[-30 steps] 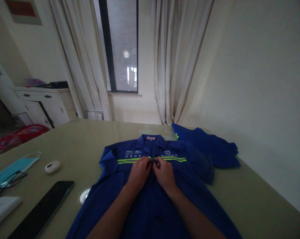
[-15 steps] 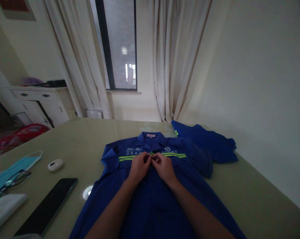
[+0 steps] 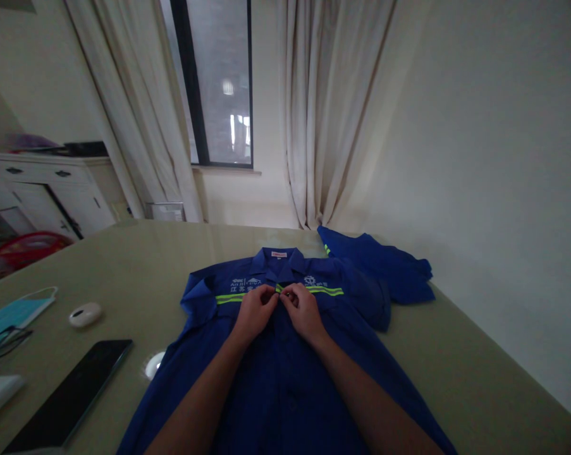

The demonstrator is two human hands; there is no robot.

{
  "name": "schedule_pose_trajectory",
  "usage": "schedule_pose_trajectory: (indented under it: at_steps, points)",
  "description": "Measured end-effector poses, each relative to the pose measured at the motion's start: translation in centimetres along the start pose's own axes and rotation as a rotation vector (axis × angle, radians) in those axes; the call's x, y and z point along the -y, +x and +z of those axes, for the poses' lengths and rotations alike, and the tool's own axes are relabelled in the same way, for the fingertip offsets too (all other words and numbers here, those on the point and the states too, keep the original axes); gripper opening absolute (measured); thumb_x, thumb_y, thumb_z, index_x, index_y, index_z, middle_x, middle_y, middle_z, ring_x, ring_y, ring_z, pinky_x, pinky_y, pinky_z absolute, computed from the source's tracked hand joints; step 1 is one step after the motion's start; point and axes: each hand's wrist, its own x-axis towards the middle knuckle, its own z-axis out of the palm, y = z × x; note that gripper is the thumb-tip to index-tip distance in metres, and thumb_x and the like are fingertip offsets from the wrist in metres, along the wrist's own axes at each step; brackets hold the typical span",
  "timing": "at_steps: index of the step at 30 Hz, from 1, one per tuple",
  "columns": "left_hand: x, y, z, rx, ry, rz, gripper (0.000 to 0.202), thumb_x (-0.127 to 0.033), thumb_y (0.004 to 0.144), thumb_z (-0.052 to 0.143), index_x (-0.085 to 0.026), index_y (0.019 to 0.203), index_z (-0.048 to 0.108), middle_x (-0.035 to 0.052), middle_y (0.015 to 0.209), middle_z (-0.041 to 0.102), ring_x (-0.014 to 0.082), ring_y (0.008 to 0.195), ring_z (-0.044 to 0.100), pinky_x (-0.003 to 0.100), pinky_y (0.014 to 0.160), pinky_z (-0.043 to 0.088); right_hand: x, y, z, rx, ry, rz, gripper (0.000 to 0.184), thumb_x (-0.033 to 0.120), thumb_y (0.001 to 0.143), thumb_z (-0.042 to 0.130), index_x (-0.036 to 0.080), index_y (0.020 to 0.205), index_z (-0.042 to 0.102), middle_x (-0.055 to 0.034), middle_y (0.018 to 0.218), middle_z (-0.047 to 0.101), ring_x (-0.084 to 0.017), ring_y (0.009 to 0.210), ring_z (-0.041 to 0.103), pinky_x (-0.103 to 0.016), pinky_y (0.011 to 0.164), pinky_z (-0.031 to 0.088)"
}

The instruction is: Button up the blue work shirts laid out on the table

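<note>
A blue work jacket (image 3: 285, 379) with yellow-green chest stripes and white lettering lies front up on the table, collar at the far end. At its front opening, level with the stripes, my left hand (image 3: 257, 308) pinches the fabric edge. Close beside it, my right hand (image 3: 301, 308) pinches the same front edge, thumb and finger together. The fingertips of both hands nearly meet. Whether a button is between them is too small to tell.
Another blue garment (image 3: 384, 262) lies at the jacket's far right. On the table's left are a black phone (image 3: 71, 395), a white earbud case (image 3: 85, 315), a blue face mask (image 3: 17, 316) and glasses (image 3: 5, 341). A wall borders the table's right side.
The whole view has shifted slightly, so things appear further left. Both hands stay pinched at the same spot on the jacket's front, with only small finger movement.
</note>
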Motion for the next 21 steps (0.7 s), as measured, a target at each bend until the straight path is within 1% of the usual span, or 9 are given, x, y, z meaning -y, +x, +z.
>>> schedule_pose_trajectory:
  at_steps: [6,9,12,14,17,19,21]
  points:
    - [-0.01,-0.07,0.03,0.007,0.005,-0.006,0.019,-0.029,0.085,0.059,-0.019,0.086,0.075,0.0036,0.082,0.077,0.0198,0.074,0.070,0.028,0.069,0.048,0.04,0.00,0.12,0.027,-0.005,0.025,0.005,0.017,0.080,0.065,0.021,0.079,0.066,0.0042,0.064,0.055,-0.013,0.057,0.051,-0.024,0.057,0.037]
    - [0.24,-0.05,0.16,0.012,0.019,-0.021,0.016,-0.027,0.082,0.062,-0.018,0.084,0.075,0.0031,0.079,0.077,0.0192,0.072,0.070,0.027,0.068,0.047,-0.01,-0.04,0.19,0.030,-0.016,0.042,0.006,0.016,0.079,0.065,0.021,0.076,0.066,0.0041,0.062,0.056,-0.014,0.057,0.052,-0.024,0.056,0.036]
    - [0.39,-0.01,0.33,0.009,0.047,-0.025,0.011,-0.025,0.079,0.064,-0.018,0.079,0.073,0.0014,0.073,0.074,0.0178,0.068,0.067,0.026,0.065,0.044,-0.08,-0.08,0.28,0.037,-0.024,0.050,0.007,0.015,0.077,0.066,0.021,0.075,0.066,0.0036,0.062,0.058,-0.014,0.057,0.053,-0.023,0.056,0.036]
    - [0.39,0.03,0.47,-0.005,0.066,-0.030,0.008,-0.023,0.078,0.063,-0.018,0.076,0.070,-0.0001,0.069,0.070,0.0167,0.066,0.064,0.026,0.064,0.041,-0.08,-0.09,0.30,0.040,-0.023,0.053,0.006,0.015,0.077,0.066,0.021,0.076,0.066,0.0033,0.063,0.059,-0.013,0.057,0.054,-0.023,0.056,0.037]
    - [0.31,0.10,0.67,-0.036,0.088,-0.047,0.006,-0.021,0.077,0.064,-0.019,0.072,0.066,-0.0021,0.065,0.065,0.0156,0.063,0.060,0.025,0.062,0.038,0.03,-0.08,0.21,0.046,-0.015,0.048,0.008,0.015,0.078,0.066,0.021,0.082,0.069,0.0027,0.067,0.062,-0.013,0.057,0.054,-0.023,0.056,0.039]
    - [0.26,0.15,0.75,-0.057,0.097,-0.060,0.007,-0.022,0.077,0.064,-0.020,0.070,0.063,-0.0030,0.063,0.063,0.0154,0.062,0.058,0.025,0.061,0.036,0.17,-0.05,0.08,0.049,-0.011,0.036,0.009,0.016,0.080,0.065,0.021,0.086,0.070,0.0020,0.071,0.064,-0.013,0.058,0.055,-0.024,0.058,0.040]
    - [0.23,0.20,0.78,-0.068,0.094,-0.068,0.008,-0.023,0.077,0.064,-0.020,0.070,0.062,-0.0031,0.064,0.062,0.0153,0.062,0.058,0.025,0.061,0.036,0.31,-0.01,-0.05,0.051,-0.007,0.026,0.007,0.018,0.083,0.064,0.021,0.085,0.070,0.0017,0.071,0.064,-0.014,0.059,0.054,-0.024,0.059,0.039]
